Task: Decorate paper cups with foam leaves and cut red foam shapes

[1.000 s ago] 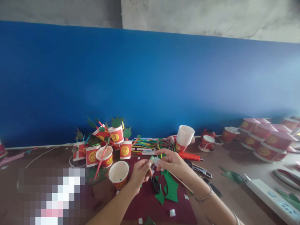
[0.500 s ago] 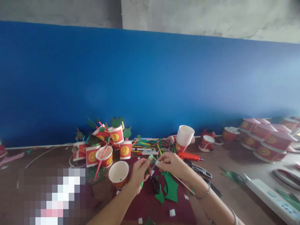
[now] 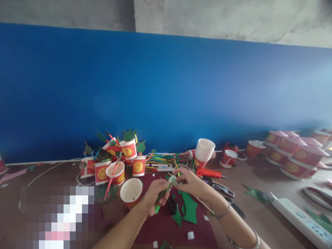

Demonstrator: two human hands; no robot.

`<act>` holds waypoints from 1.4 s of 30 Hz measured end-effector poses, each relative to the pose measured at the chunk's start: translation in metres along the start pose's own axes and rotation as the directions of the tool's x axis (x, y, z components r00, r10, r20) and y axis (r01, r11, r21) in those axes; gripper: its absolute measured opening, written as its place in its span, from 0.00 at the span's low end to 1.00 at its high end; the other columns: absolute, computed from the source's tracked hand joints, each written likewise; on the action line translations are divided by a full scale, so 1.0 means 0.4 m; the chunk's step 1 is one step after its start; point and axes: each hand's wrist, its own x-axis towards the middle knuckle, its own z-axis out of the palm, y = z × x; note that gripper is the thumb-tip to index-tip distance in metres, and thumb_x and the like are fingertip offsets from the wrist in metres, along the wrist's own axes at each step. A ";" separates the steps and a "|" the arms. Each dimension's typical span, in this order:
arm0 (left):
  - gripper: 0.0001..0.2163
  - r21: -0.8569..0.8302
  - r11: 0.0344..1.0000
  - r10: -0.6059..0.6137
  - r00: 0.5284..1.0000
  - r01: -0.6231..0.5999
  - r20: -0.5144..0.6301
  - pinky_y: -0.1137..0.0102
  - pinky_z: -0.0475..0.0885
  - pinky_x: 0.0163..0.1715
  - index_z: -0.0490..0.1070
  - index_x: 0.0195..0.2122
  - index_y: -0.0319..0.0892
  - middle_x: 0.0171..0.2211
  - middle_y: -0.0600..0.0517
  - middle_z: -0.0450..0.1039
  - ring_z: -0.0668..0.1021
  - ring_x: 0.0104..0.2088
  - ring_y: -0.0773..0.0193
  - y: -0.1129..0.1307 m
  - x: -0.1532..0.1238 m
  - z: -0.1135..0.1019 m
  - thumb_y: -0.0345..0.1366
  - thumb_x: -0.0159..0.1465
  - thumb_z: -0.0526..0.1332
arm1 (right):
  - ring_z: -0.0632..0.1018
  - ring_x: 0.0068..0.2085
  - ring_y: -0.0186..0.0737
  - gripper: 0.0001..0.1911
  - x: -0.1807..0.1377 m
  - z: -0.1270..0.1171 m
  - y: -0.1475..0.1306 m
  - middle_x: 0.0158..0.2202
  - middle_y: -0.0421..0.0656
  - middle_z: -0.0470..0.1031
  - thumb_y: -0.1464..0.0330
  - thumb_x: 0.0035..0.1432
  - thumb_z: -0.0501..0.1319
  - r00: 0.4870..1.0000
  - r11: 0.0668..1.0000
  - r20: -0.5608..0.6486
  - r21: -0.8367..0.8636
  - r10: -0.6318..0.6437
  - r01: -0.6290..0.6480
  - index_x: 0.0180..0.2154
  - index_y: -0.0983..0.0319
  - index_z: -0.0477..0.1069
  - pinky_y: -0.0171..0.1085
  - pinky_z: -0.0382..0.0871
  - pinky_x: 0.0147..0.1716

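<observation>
From the far left, a brown tabletop (image 3: 59, 178) runs back to meet a blue panel (image 3: 166, 93), which closes off the rear edge; the near left corner is hidden by a pixelated patch. Red-and-white paper cups decorated with green cut-outs and straws (image 3: 128, 150) crowd the back edge left of centre. In front of them a wide open cup (image 3: 131, 190) stands just beside the left forearm, leaving little room on that side. The left hand (image 3: 157, 197) is closed around a green piece (image 3: 172, 180), held above a dark red mat (image 3: 173, 237) near the middle of the table. Black handles (image 3: 172, 205) and green scraps (image 3: 190, 209) lie beneath and between the arms. The right hand (image 3: 189, 181), fingers bent and partly parted, meets the piece's upper end; whether it grips it cannot be told. Beyond, an upright stack of cups (image 3: 204, 152) and a red cutter (image 3: 210, 173) edge the space behind the right wrist. Farther right, brown surface shows between that forearm and a white power strip (image 3: 302, 221). The held piece looks small and narrow, bright green at its lower left, pale and glossy at its upper right, slanting between both hands.
</observation>
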 end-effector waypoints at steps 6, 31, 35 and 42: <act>0.16 0.120 0.989 -0.102 0.990 0.090 0.101 0.76 0.44 0.10 0.68 0.26 0.36 0.12 0.56 0.65 0.56 0.08 0.78 0.004 -0.010 0.003 0.47 0.50 0.63 | 0.71 0.26 0.31 0.30 -0.010 -0.005 -0.012 0.27 0.37 0.75 0.79 0.38 0.59 0.982 0.991 0.184 0.117 0.046 -0.068 0.48 0.62 0.66 0.29 0.58 0.22; 0.12 0.523 0.843 -0.179 0.982 0.124 0.055 0.77 0.51 0.12 0.66 0.36 0.38 0.14 0.59 0.69 0.60 0.09 0.75 -0.021 -0.006 0.022 0.39 0.54 0.57 | 0.72 0.28 0.30 0.17 -0.015 -0.003 -0.058 0.37 0.47 0.77 0.74 0.49 0.61 0.988 0.657 -0.007 0.748 0.154 -0.097 0.44 0.64 0.69 0.26 0.58 0.18; 0.13 0.436 0.896 -0.145 0.983 0.084 0.109 0.77 0.47 0.11 0.65 0.36 0.40 0.12 0.60 0.67 0.55 0.09 0.76 -0.025 0.000 0.018 0.44 0.56 0.57 | 0.71 0.29 0.31 0.17 -0.023 0.000 -0.066 0.39 0.46 0.76 0.71 0.49 0.62 0.992 0.734 -0.025 0.675 0.122 -0.074 0.44 0.63 0.70 0.27 0.59 0.20; 0.15 0.439 0.899 -0.044 0.991 -0.017 0.127 0.77 0.55 0.15 0.69 0.32 0.38 0.23 0.53 0.75 0.67 0.14 0.75 -0.019 -0.007 0.023 0.47 0.58 0.56 | 0.69 0.28 0.31 0.16 -0.039 0.010 -0.101 0.41 0.46 0.75 0.67 0.50 0.62 1.000 0.800 0.003 0.600 0.015 -0.014 0.43 0.61 0.70 0.29 0.59 0.23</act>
